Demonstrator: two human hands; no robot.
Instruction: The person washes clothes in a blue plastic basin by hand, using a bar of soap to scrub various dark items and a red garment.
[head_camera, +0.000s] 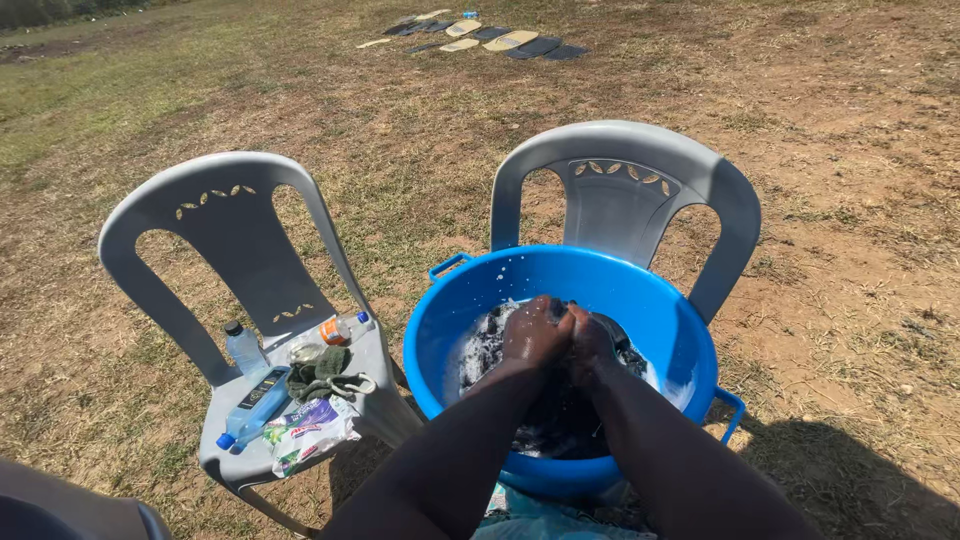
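A big blue plastic basin (470, 300) rests on the seat of a grey plastic chair (625, 170) in front of me. It holds soapy water and dark wet cloth (490, 345). Both my hands are down in the basin, pressed together. My left hand (535, 332) and my right hand (592, 345) are each clenched on a bunch of the dark cloth, knuckles touching. Foam lies around the cloth.
To the left stands a second grey chair (225, 230); its seat carries plastic bottles (255, 405), a detergent packet (305, 432) and a small olive cloth (330, 372). Dry grass and bare dirt surround the chairs. Far back, several flat items (490, 38) lie on the ground.
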